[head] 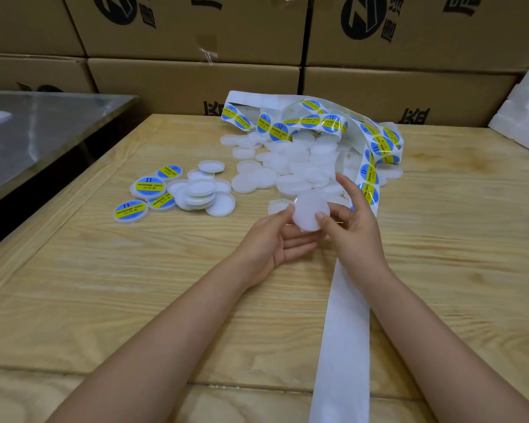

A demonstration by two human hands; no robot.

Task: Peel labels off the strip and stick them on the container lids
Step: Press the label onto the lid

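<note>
I hold a plain white round lid (311, 211) above the wooden table (135, 285). My left hand (271, 242) cups it from below, thumb on its left edge. My right hand (353, 222) pinches its right edge with thumb and a finger, the other fingers raised. The label strip (368, 181) with blue-and-yellow round labels curls from the back over a heap of bare white lids (290, 166); its empty white backing (344, 331) runs under my right wrist toward me. Several labelled lids (148, 186) lie at the left beside a small stack of bare lids (200, 193).
Stacked cardboard boxes (196, 74) wall off the back of the table. A steel-topped table (37, 129) stands at the left across a dark gap. White foam blocks (526, 111) sit at the far right.
</note>
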